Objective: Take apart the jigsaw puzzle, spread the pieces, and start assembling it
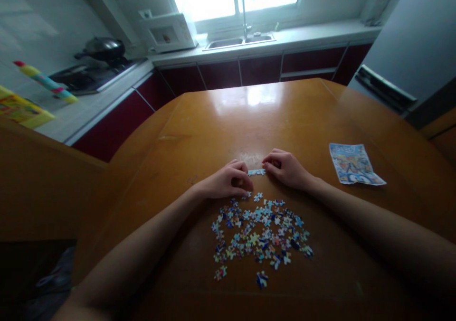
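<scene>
A short strip of joined jigsaw puzzle pieces lies flat on the wooden table, between my two hands. My right hand has its thumb and fingertips closed at the strip's right end. At the left end, my left hand rests with curved fingers and a gap between them and the thumb. The left thumb tip is beside a loose pale puzzle piece, and whether it touches the piece is unclear. Another light-blue puzzle piece sits just to the right. Nearer to me spreads a pile of loose puzzle pieces.
A creased printed picture sheet lies on the table to the right. Beyond the table stand a counter with a sink, a microwave and a stove with a pan. A refrigerator is at the right.
</scene>
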The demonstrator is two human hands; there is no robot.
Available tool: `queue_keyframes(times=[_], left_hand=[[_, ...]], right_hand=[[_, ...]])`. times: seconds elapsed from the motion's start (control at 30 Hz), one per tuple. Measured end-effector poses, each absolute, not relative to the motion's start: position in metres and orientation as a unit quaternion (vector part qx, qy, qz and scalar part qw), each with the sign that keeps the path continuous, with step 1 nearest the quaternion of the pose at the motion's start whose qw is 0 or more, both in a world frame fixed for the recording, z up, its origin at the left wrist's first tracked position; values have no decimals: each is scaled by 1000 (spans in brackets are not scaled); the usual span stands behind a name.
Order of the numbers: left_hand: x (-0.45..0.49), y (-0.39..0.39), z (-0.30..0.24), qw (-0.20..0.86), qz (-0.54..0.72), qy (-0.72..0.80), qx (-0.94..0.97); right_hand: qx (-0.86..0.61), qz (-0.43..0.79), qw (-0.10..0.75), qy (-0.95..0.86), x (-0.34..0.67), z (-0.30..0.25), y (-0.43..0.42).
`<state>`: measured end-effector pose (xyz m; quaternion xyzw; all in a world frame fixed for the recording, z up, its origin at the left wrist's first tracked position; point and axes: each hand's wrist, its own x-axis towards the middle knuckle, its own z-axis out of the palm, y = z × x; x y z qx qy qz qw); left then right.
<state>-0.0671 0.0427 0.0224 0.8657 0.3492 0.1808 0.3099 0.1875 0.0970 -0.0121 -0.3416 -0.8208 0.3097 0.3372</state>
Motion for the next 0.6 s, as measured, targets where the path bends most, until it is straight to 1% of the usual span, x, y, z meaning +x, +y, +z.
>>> queue_keyframes(times=[0.13,0.37,0.47,0.6], left_hand=[[-69,43,24,314,149,331,877],[-70,44,20,321,174,333,870],[-68,43,18,322,196,325,867],[-65,40,12,333,266,327,844]], right_hand=[[-340,318,342,-816,187,-12,97],[-340,320,345,-814,186,-14,97],[-338,318,359,-810,186,-14,96],[-321,309,377,-812,187,-11,93]])
